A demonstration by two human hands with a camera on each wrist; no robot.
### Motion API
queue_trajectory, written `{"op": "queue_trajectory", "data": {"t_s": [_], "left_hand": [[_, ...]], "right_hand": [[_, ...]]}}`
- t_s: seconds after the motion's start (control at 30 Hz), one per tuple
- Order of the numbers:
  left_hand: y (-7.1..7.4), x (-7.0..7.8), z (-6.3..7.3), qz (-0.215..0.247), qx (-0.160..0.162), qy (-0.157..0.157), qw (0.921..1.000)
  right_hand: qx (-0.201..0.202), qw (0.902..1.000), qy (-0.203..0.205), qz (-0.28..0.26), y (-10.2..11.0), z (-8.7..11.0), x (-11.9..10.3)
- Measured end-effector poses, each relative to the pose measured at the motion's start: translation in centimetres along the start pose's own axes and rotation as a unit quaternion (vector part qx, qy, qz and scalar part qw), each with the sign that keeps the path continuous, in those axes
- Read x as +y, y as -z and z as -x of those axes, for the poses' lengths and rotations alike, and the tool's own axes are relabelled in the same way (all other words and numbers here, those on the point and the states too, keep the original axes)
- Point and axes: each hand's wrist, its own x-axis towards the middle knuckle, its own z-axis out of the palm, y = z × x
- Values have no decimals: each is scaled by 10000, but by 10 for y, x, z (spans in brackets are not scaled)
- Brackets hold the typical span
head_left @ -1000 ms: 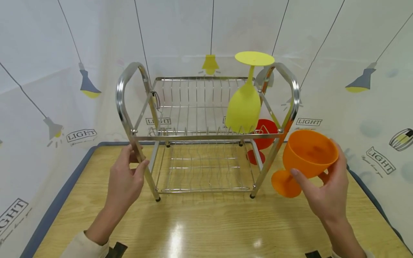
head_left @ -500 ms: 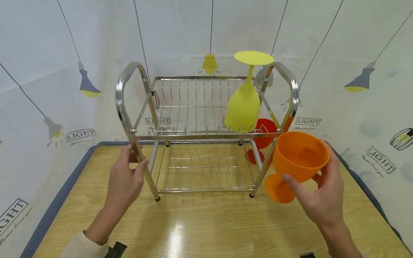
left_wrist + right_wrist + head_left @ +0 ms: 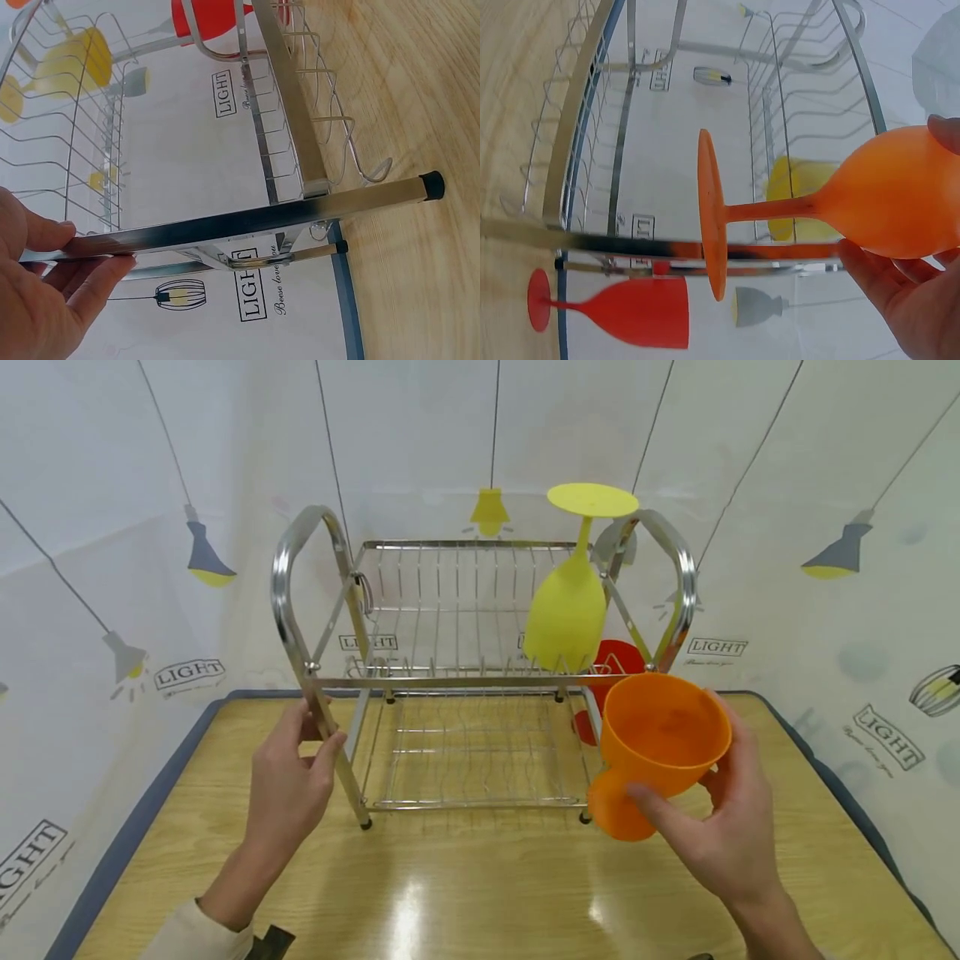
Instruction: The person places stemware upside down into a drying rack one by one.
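Note:
My left hand [image 3: 292,777] grips the left front leg of a two-tier metal dish rack [image 3: 450,680], thumb on one side and fingers behind. In the left wrist view, thumb and fingers pinch that same metal tube. My right hand [image 3: 723,827] holds an orange goblet [image 3: 663,727] by its bowl, in front of the rack's right front leg. The goblet's mouth faces up and toward me, its foot tilted forward-left. A yellow goblet [image 3: 567,614] stands upside down on the right of the upper tier. Behind the rack's right side, a red goblet [image 3: 641,311] stands upright, partly hidden in the head view.
A wood-grain table [image 3: 480,885] with a blue-grey edge carries the rack. White sheets printed with lamps [image 3: 840,547] and lettering form the backdrop. The lower tier [image 3: 476,752] is a wire grid near the tabletop.
My right hand has moved left with the orange goblet and slightly toward me, so the goblet now covers part of the rack's right leg and the red goblet. The left hand stays put.

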Motion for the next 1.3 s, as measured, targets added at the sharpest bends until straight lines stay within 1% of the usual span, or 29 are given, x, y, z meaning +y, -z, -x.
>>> {"op": "queue_trajectory", "data": {"t_s": [0.17, 0.3, 0.47, 0.57, 0.7, 0.83, 0.97, 1.03, 1.1, 1.13, 1.2, 1.27, 1.3], "left_hand": [[1, 0, 2, -4, 94, -130, 9999], [2, 0, 2, -70, 191, -219, 9996], [2, 4, 3, -214, 290, -234, 9991], [3, 7, 4, -343, 318, -240, 9986], [6, 9, 5, -576, 447, -240, 9970], [7, 12, 8, -1054, 666, -243, 9919], [6, 14, 15, -1636, 915, -317, 9818], [6, 17, 19, -1771, 987, -387, 9785], [5, 19, 24, -1795, 1041, -585, 9765], [4, 21, 26, -1743, 1023, -684, 9770], [0, 24, 27, -1587, 828, -823, 9804], [-6, 27, 27, -1278, 522, -898, 9863], [-9, 29, 26, -1117, 309, -861, 9895]], "right_hand": [[-213, 9993, -94, -308, -17, 5, -4], [-375, 9974, -154, -588, -29, 4, -5], [-531, 9946, -122, -889, -36, 2, -5], [-629, 9937, -72, -923, -39, 1, -6], [-732, 9935, -74, -866, -42, 1, -9], [-867, 9937, -182, -692, -43, 2, -12], [-1085, 9922, -391, -468, -45, 4, -12], [-1230, 9904, -457, -429, -46, 4, -12], [-1326, 9895, -405, -420, -49, 5, -12], [-1364, 9890, -359, -439, -50, 5, -12], [-1408, 9883, -296, -496, -52, 5, -12], [-1419, 9881, -284, -523, -55, 6, -12], [-1436, 9878, -313, -517, -55, 7, -12]]}}
